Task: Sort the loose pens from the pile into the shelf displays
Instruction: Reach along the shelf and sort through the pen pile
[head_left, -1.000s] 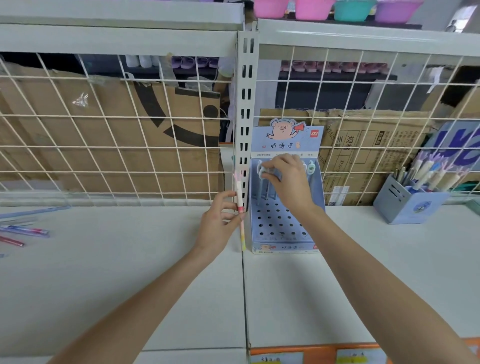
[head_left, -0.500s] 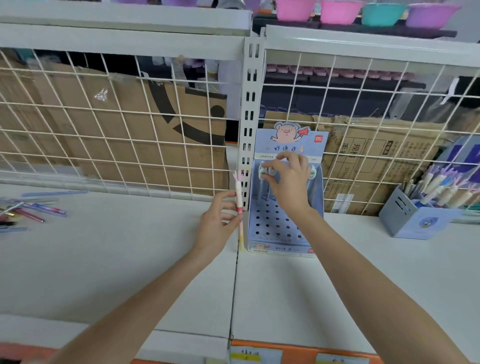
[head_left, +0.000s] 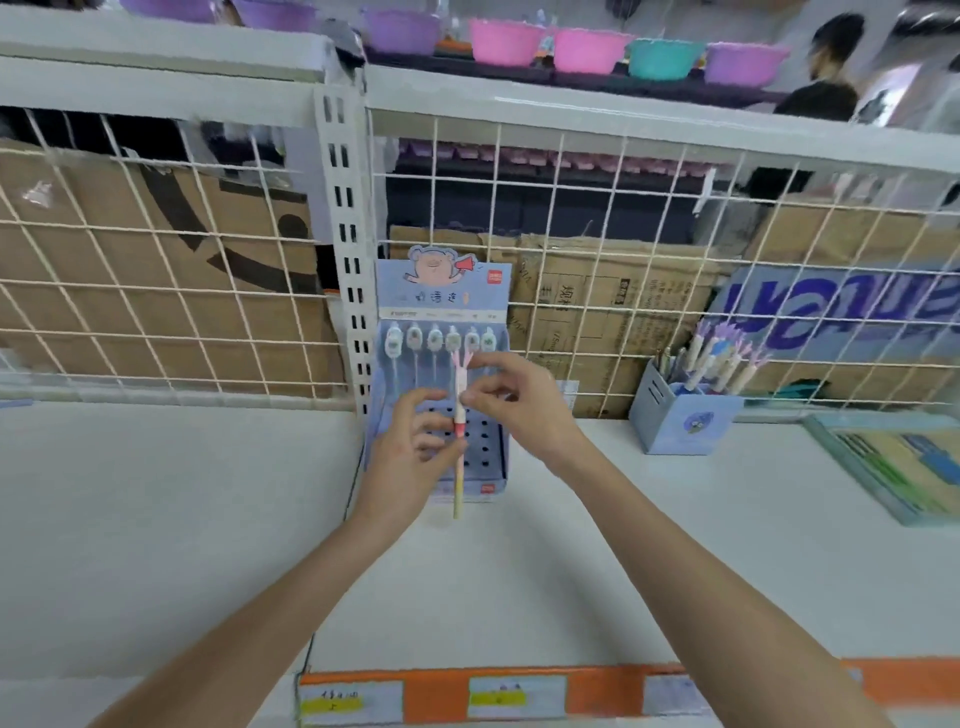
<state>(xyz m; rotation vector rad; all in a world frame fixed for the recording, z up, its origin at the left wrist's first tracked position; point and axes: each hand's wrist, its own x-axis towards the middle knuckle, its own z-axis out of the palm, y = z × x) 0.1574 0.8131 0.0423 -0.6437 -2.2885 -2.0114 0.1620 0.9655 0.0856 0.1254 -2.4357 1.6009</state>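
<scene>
Behind the pink pen stands the blue pen display, a pen cup further right. Both hands pinch that upright pen: left hand low, right hand higher.

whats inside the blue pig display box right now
The blue pig display box holds six pens with pale rounded tops along its back row. The holes showing below are empty; hands cover some. The pink-topped pen is still held in front.

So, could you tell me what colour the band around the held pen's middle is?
Red, on the pen; head view.
</scene>
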